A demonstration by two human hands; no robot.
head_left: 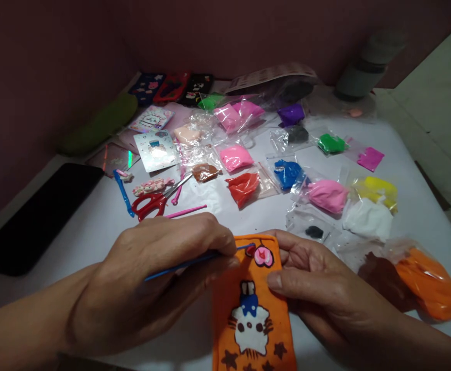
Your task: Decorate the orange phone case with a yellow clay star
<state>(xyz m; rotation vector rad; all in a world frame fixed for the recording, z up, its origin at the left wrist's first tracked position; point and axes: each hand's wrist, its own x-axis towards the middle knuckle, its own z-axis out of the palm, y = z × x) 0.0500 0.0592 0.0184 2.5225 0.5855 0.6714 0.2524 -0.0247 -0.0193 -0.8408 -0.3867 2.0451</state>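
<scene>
My left hand is closed in a pinch round a thin blue modelling tool. The tool's tip touches a small dark-red piece near the top edge of an orange clay-covered phone case. Beside that piece is a pink rounded shape with a dark outline. Lower down, the case bears an upside-down white cat face with a blue body, and several brown stars. My right hand grips the case by its right edge, thumb on the front and fingers behind. The case's lower end runs out of view.
Small plastic bags of coloured clay, such as the red one and the orange one, cover the white table. Red-handled scissors, a pink tool and a black phone lie left. Decorated cases and a bottle stand behind.
</scene>
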